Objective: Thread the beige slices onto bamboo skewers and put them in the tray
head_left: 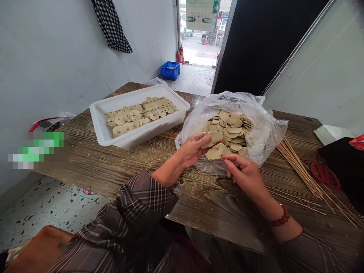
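My left hand (194,149) pinches a thin, pale tan slice (213,138) between thumb and fingers; it looks like a food slice, but I cannot tell of what. A second such slice (215,152) is threaded on a thin wooden skewer (222,157). The fingertips of my right hand (241,170) are closed on the skewer's near end. Just behind both hands, a clear plastic bag (263,125) lies open with a heap of loose slices (233,129) in it. Left of the bag, a white tub (148,134) holds rows of skewered slices (127,118).
Bare skewers (301,170) lie in a bundle on the wooden table (204,201) at the right, beside red-handled scissors (325,175) and a black object (341,163). Past the table, a blue crate (170,71) and fire extinguishers (179,56) stand near the glass door.
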`<state>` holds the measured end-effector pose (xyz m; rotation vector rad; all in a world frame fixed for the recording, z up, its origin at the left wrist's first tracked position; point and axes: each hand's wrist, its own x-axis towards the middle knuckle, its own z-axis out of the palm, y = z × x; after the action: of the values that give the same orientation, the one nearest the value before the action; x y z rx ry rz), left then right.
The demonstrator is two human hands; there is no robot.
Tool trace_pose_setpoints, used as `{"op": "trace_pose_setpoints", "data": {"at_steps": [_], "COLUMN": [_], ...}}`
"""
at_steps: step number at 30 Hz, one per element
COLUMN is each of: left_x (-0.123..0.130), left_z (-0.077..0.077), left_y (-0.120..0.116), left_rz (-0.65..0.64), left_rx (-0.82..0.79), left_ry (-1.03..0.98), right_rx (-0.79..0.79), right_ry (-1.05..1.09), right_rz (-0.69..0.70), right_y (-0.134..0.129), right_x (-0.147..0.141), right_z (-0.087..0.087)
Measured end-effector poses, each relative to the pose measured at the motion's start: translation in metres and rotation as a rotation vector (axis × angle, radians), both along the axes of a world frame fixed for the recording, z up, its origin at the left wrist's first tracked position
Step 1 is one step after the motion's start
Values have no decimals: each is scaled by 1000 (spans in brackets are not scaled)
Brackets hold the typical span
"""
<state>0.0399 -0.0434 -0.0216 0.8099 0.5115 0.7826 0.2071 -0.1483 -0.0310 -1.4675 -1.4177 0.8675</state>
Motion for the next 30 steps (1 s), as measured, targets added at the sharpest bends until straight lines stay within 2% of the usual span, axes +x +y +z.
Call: {"op": "trace_pose_setpoints", "data": {"at_steps": [3,12,20,30], "left_x": [2,-1,2,3], "left_z": [2,7,4,-2], "left_y": [-4,1,-1,-2], "left_rz": [-31,120,110,61], "left_rx": [-17,-23,-28,3], "left_ry": [-16,54,84,81], "right_rx": [7,15,192,185], "right_ry": [-36,-111,-281,-284], "right_rz": [4,5,-16,-28], "right_y": [1,3,3,2], "right_x": [-1,1,0,2], "right_z": [0,-5,-8,-11]}}
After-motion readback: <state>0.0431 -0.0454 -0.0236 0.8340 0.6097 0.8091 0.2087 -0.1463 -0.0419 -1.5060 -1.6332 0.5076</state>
